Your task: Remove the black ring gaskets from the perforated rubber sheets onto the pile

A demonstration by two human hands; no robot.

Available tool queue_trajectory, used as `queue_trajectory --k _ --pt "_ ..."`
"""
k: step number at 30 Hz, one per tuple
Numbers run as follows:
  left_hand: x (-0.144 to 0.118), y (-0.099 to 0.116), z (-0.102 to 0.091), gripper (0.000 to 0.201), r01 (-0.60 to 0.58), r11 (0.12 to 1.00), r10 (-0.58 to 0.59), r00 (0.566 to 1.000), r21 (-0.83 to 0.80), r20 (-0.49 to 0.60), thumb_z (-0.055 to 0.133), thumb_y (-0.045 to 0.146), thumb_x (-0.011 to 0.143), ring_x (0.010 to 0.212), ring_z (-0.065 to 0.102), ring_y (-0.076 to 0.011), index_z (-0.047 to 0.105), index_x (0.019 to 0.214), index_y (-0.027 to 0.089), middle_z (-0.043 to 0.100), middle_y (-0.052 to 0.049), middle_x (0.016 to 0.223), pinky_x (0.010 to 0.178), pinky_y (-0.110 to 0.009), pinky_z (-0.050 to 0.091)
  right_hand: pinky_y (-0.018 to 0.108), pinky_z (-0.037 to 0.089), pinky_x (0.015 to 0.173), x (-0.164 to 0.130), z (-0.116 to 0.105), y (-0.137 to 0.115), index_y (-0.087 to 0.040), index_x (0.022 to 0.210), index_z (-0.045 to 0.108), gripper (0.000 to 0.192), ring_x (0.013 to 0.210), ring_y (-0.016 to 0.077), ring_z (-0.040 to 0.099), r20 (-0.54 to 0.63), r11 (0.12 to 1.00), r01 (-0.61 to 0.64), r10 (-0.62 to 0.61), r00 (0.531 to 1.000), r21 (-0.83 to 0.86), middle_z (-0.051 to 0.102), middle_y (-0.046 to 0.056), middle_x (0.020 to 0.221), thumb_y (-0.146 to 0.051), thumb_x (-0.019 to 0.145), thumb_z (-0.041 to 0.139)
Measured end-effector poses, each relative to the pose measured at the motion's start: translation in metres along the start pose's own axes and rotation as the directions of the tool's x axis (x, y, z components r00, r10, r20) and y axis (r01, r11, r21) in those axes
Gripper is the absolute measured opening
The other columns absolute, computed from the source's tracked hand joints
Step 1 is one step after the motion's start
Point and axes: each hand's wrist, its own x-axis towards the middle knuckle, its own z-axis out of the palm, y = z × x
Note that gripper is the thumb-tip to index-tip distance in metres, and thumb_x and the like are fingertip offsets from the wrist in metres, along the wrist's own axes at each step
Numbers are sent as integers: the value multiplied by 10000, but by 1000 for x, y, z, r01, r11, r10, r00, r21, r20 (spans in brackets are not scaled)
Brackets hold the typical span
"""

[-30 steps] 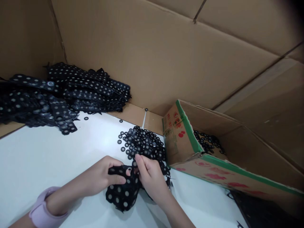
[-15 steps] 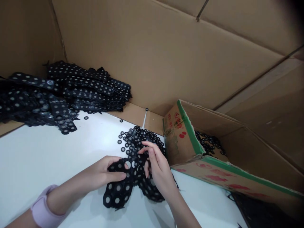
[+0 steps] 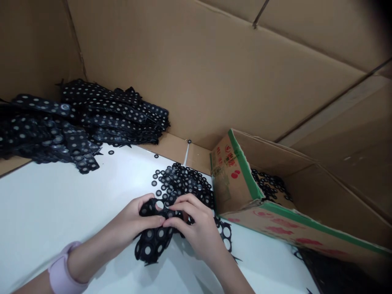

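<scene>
A black rubber sheet (image 3: 153, 245) covered in round holes and ring shapes hangs bent between my hands, just above the white table. My left hand (image 3: 134, 220) grips its left side, thumb on top. My right hand (image 3: 196, 220) pinches the sheet close by, thumb and fingertips pressed together beside the left thumb; whether a single ring is between them I cannot make out. Directly beyond my hands lies a heap of small black rings (image 3: 183, 179). A strip of sheet with emptied holes (image 3: 226, 234) shows to the right of my right hand.
Stacks of dotted black sheets (image 3: 113, 110) lie at the back left against a cardboard wall (image 3: 199, 73). At right stands an open cardboard box (image 3: 225, 179) with green edging, holding black ring pieces (image 3: 269, 183). A few stray rings (image 3: 111, 152) lie on the white table (image 3: 55, 208).
My right hand has come down and left from above the ring heap and closed on the sheet beside my left thumb. The sheet's right part has shifted, showing emptied holes.
</scene>
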Motion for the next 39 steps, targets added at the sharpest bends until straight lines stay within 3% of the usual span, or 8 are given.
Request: queue_trajectory --k 7,13,20,25,28,30,34,39 --pt "0 2 -4 409 -65 994 65 998 82 -1 783 377 781 632 346 -118 415 706 216 401 90 660 571 -235 287 319 518 711 -3 -3 -2 -121 1013 693 308 794 229 682 157 984 130 -110 981 -124 721 130 933 -249 1027 413" --pt "-5 11 -3 427 -80 979 71 996 189 50 774 368 799 632 340 -118 392 681 218 426 82 668 557 -235 251 232 427 517 -2 3 -4 -217 617 446 403 530 136 556 56 987 -147 143 988 63 514 -17 566 -312 1003 383" --pt "-5 10 0 295 13 988 -32 992 152 125 864 266 703 815 542 -183 596 797 185 597 42 799 718 -262 386 189 269 251 3 0 13 -198 864 525 482 253 63 403 -122 848 -450 496 860 280 585 -34 601 -560 1020 247" --pt "-1 7 -5 305 41 995 -51 992 90 111 852 336 720 805 569 -201 632 861 178 615 20 817 711 -286 419 206 436 391 3 -5 14 -186 1359 516 408 420 115 583 -117 936 -334 346 931 111 678 -5 691 -347 1033 333" --pt "-1 6 -8 326 52 996 -57 996 68 69 854 331 718 804 574 -201 620 888 179 609 19 816 708 -288 423 249 549 656 2 -7 7 -187 1163 653 336 739 165 715 -51 994 -107 105 993 -25 722 52 850 -271 1036 354" --pt "-1 6 -8 347 35 997 -36 999 69 19 854 319 715 843 572 -202 608 925 194 606 21 854 737 -287 425 269 546 708 1 -6 1 -186 1003 695 337 792 180 719 17 994 13 -11 1000 -112 721 73 936 -340 1042 399" --pt "-4 5 -7 482 -11 992 16 999 124 -46 803 335 772 931 569 -224 532 1162 253 627 9 986 816 -315 436 276 509 598 -3 -1 -6 -190 957 711 488 711 198 718 60 974 34 -21 998 -226 728 70 948 -629 931 500" --pt "-8 5 -6 505 -104 908 139 989 406 -57 724 436 841 786 531 -200 464 1243 276 602 17 946 728 -301 408 267 484 631 -3 1 -7 -177 904 710 453 716 188 696 148 983 34 -7 989 -180 717 68 864 -489 1028 406"
